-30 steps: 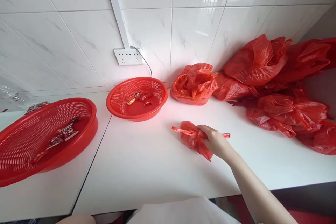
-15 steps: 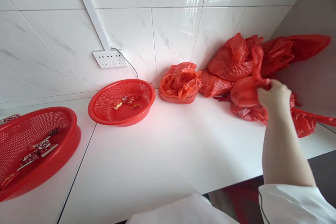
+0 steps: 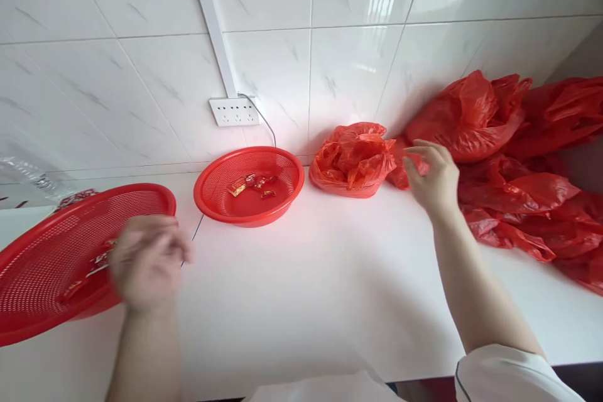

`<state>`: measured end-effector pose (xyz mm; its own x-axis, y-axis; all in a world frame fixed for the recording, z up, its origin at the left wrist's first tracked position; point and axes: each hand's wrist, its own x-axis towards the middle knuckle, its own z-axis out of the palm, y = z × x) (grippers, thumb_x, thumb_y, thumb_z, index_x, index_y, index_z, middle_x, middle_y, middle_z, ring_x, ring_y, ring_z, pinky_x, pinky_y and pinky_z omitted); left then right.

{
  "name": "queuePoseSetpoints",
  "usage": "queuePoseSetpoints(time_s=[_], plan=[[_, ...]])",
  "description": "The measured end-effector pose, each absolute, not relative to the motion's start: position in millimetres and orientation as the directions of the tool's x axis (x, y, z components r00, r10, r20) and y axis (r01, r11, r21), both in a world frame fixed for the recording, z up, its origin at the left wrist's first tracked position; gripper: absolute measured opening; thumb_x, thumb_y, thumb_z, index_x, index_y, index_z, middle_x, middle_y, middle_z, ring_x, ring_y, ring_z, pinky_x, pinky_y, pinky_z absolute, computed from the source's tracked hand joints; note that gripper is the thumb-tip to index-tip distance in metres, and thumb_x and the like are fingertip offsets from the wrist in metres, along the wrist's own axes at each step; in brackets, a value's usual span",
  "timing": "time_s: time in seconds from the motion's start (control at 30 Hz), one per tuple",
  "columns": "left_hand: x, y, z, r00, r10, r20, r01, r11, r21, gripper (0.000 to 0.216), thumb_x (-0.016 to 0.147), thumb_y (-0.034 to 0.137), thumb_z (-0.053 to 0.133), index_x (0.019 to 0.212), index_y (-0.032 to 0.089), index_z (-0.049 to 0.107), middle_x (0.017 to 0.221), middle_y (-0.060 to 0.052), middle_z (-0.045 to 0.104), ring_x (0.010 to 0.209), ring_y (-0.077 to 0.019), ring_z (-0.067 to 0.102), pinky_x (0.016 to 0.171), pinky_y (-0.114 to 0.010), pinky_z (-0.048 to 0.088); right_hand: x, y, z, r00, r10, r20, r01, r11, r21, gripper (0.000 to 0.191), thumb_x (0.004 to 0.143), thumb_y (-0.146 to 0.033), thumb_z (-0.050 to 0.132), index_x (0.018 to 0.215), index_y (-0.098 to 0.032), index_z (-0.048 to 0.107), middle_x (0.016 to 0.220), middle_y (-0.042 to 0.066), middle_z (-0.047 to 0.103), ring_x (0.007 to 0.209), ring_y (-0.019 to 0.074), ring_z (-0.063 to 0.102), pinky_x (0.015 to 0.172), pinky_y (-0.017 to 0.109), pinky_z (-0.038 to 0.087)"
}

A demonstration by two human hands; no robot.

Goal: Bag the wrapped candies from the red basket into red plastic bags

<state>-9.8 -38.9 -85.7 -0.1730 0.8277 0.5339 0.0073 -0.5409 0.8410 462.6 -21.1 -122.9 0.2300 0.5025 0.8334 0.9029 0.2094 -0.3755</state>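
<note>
My right hand (image 3: 434, 177) is raised over the table beside the red plastic bag (image 3: 353, 166). Its thumb stands apart from the bent fingers, red plastic shows behind the gap, and I see nothing held. Smeared by motion, my left hand (image 3: 147, 259) hovers at the near right rim of the large red basket (image 3: 42, 320); its fingers are not clear. Several small wrapped packets (image 3: 101, 260) lie in that basket, partly hidden by the hand. A smaller red basket (image 3: 249, 221) stands between the hands, holding a few wrapped sweets (image 3: 239, 186).
Several filled red plastic bags (image 3: 518, 188) are heaped on the right of the white table (image 3: 292, 301). A socket strip (image 3: 234, 112) with a cable is fixed to the tiled wall. Clear plastic packaging (image 3: 31, 173) lies behind the large basket.
My right hand has let go of a red bag at the right heap and moved left. My left hand has come into view over the large basket. The view has turned left.
</note>
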Motion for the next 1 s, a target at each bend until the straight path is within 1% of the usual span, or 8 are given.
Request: queuePoseSetpoints(time_s=[0.17, 0.37, 0.5, 0.57, 0.7, 0.83, 0.93, 1.0], plan=[[4.9, -31.7, -124.1, 0.209, 0.929, 0.305, 0.222, -0.349, 0.911, 0.016, 0.091, 0.03, 0.057, 0.094, 0.018, 0.066, 0.08, -0.003, 0.067, 0.065, -0.0125, 0.062, 0.056, -0.024, 0.048, 387.7, 6.7, -106.0, 0.004, 0.69, 0.724, 0.842, 0.388, -0.374, 0.018, 0.091, -0.024, 0.051, 0.1, -0.021, 0.067, 0.102, 0.006, 0.071, 0.089, 0.0199, 0.068, 0.08, 0.034, 0.054], [12.8, -35.0, -134.5, 0.409, 0.902, 0.134, 0.316, -0.278, 0.907, 0.019, 0.095, 0.032, 0.049, 0.094, 0.021, 0.064, 0.088, -0.002, 0.066, 0.075, -0.0129, 0.063, 0.064, -0.025, 0.048, 406.1, 71.6, -113.8, 0.207, 0.776, 0.595, 0.919, 0.054, -0.39, 0.023, 0.086, -0.024, 0.053, 0.103, -0.014, 0.066, 0.104, 0.014, 0.069, 0.095, 0.0259, 0.065, 0.087, 0.04, 0.051], [29.0, -31.3, -122.4, 0.483, 0.872, 0.086, 0.341, -0.278, 0.898, 0.019, 0.096, 0.031, 0.047, 0.093, 0.021, 0.063, 0.092, -0.002, 0.067, 0.08, -0.0137, 0.063, 0.067, -0.025, 0.049, 411.6, 103.9, -125.3, 0.273, 0.884, 0.379, 0.942, -0.166, -0.292, 0.065, 0.077, -0.039, 0.066, 0.133, -0.01, 0.048, 0.128, 0.023, 0.057, 0.117, 0.038, 0.054, 0.091, 0.052, 0.046], [43.5, -27.9, -116.3, 0.53, 0.843, 0.096, 0.352, -0.321, 0.879, 0.018, 0.095, 0.029, 0.047, 0.096, 0.022, 0.063, 0.096, -0.002, 0.067, 0.086, -0.0148, 0.063, 0.069, -0.025, 0.049, 413.0, 112.4, -128.7, 0.301, 0.886, 0.351, 0.937, -0.208, -0.279, 0.052, 0.082, -0.032, 0.059, 0.129, -0.012, 0.053, 0.123, 0.022, 0.061, 0.111, 0.0369, 0.058, 0.091, 0.052, 0.044], [81.9, -15.0, -108.9, 0.602, 0.775, 0.194, 0.354, -0.476, 0.805, 0.019, 0.094, 0.026, 0.047, 0.104, 0.025, 0.063, 0.107, -0.002, 0.064, 0.098, -0.016, 0.061, 0.078, -0.026, 0.05, 418.9, 107.9, -122.9, 0.279, 0.871, 0.404, 0.933, -0.147, -0.328, 0.03, 0.092, -0.028, 0.043, 0.106, -0.018, 0.067, 0.101, 0.013, 0.07, 0.094, 0.0275, 0.065, 0.082, 0.041, 0.049], [139.4, 18.6, -108.2, 0.648, 0.671, 0.36, 0.308, -0.663, 0.682, 0.026, 0.091, 0.021, 0.048, 0.115, 0.025, 0.057, 0.12, -0.005, 0.058, 0.106, -0.0178, 0.059, 0.087, -0.03, 0.052, 428.0, 81.6, -101.4, 0.229, 0.699, 0.678, 0.912, 0.089, -0.4, 0.032, 0.093, -0.042, 0.044, 0.095, -0.019, 0.067, 0.093, 0.01, 0.069, 0.082, 0.0226, 0.065, 0.078, 0.036, 0.05], [198.9, 57.8, -112.1, 0.593, 0.607, 0.529, 0.312, -0.779, 0.544, 0.031, 0.09, 0.02, 0.049, 0.121, 0.022, 0.052, 0.127, -0.009, 0.053, 0.122, -0.022, 0.052, 0.102, -0.038, 0.045, 440.4, 68.0, -83.5, 0.287, 0.488, 0.825, 0.903, 0.149, -0.402, 0.039, 0.09, -0.047, 0.05, 0.116, -0.018, 0.057, 0.11, 0.012, 0.064, 0.085, 0.0212, 0.063, 0.076, 0.035, 0.051], [240.4, 85.2, -118.2, 0.554, 0.624, 0.551, 0.345, -0.774, 0.531, 0.043, 0.088, 0.025, 0.053, 0.13, 0.019, 0.045, 0.137, -0.013, 0.046, 0.133, -0.0255, 0.042, 0.107, -0.041, 0.042, 450.5, 68.3, -76.9, 0.231, 0.541, 0.808, 0.933, 0.111, -0.342, 0.059, 0.081, -0.05, 0.061, 0.129, -0.018, 0.049, 0.127, 0.016, 0.056, 0.102, 0.0266, 0.059, 0.079, 0.039, 0.051]])
